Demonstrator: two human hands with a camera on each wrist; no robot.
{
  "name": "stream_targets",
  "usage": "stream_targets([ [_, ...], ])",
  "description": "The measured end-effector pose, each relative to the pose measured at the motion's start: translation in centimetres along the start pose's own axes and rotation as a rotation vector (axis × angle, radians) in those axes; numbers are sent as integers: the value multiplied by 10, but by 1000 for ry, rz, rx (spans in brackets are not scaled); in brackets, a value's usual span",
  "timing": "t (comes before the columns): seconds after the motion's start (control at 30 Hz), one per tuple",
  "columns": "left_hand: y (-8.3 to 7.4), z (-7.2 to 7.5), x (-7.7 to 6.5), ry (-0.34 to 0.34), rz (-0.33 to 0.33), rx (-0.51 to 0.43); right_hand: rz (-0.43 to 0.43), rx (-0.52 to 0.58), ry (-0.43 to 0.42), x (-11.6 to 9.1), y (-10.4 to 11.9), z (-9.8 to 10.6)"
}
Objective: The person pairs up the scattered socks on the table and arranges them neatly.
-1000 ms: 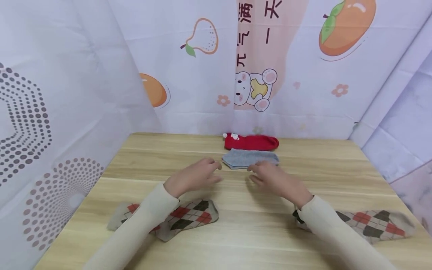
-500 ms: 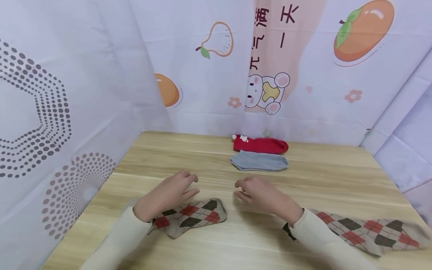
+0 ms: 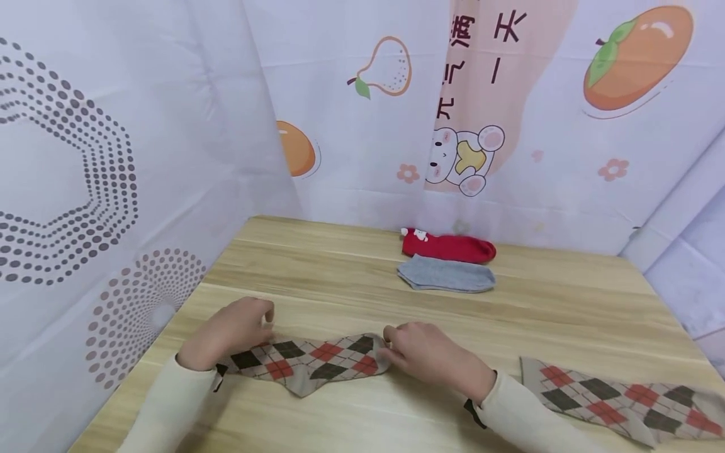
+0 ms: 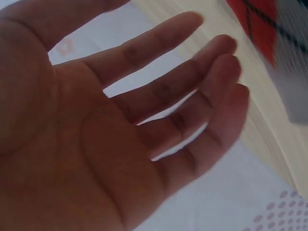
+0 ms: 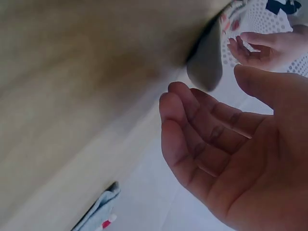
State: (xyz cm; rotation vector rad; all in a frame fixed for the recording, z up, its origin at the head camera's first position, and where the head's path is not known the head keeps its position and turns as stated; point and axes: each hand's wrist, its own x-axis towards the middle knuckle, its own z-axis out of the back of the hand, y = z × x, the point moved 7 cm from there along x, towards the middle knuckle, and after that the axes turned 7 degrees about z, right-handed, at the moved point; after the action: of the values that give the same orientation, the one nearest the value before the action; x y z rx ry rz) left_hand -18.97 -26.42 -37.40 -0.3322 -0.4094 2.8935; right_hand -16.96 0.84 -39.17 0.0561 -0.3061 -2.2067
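Observation:
An argyle sock (image 3: 325, 363), beige with red and dark green diamonds, lies flat on the wooden table (image 3: 340, 415) in the head view. My left hand (image 3: 232, 330) hovers over its left end, partly covering it. In the left wrist view that hand's fingers (image 4: 139, 50) are spread and loosely bent, holding nothing. By the sock's right end is my right hand (image 3: 430, 355). Its fingers (image 5: 175, 144) are loosely curled in the right wrist view, with a gap to the sock's grey end (image 5: 204, 70). A second, matching argyle sock (image 3: 600, 390) lies flat to the right.
A red sock (image 3: 453, 248) and a folded grey-blue sock (image 3: 447, 274) lie side by side at the table's back. White printed curtains (image 3: 351, 151) hang behind the table and along its left side.
Both hands have drawn back from near the grey-blue sock and moved left, to the two ends of the left argyle sock. The head view has turned left.

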Motion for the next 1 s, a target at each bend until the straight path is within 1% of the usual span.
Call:
stream_targets([
  [0.1, 10, 0, -2, 30, 40, -6, -10, -12, -5, -3, 2, -4],
  [0.17, 17, -1, -3, 49, 68, 6, -11, -24, -13, -5, 3, -5],
  [0.27, 28, -1, -5, 59, 120, 28, -1, -50, -19, -6, 5, -8],
  [0.37, 39, -4, -5, 71, 170, 18, 5, -59, -20, -6, 6, -9],
  [0.43, 43, -6, -4, 81, 178, -4, 3, -63, -19, -7, 5, -9],
  [0.5, 46, -8, -3, 96, 171, -35, -1, -67, -14, -7, 4, -10],
  [0.53, 47, -9, -3, 101, 155, -55, -4, -67, -10, -7, 3, -10],
  [0.6, 45, -8, -1, 106, 80, -103, -11, -59, -3, -7, 2, -10],
  [0.63, 44, -8, 1, 112, 37, -139, -12, -56, -3, -8, 1, -9],
  [0.77, 38, -7, 8, 137, -173, -308, 0, -43, -20, -9, 0, -6],
  [0.8, 37, -7, 10, 143, -201, -339, 7, -38, -22, -9, 0, -5],
  [0.83, 37, -7, 11, 142, -224, -362, 15, -30, -20, -9, 0, -5],
  [0.9, 36, -7, 12, 136, -248, -384, 25, -16, -10, -9, 0, -6],
  [1.0, 36, -8, 14, 101, -256, -373, 31, 16, 10, -8, -1, -7],
])
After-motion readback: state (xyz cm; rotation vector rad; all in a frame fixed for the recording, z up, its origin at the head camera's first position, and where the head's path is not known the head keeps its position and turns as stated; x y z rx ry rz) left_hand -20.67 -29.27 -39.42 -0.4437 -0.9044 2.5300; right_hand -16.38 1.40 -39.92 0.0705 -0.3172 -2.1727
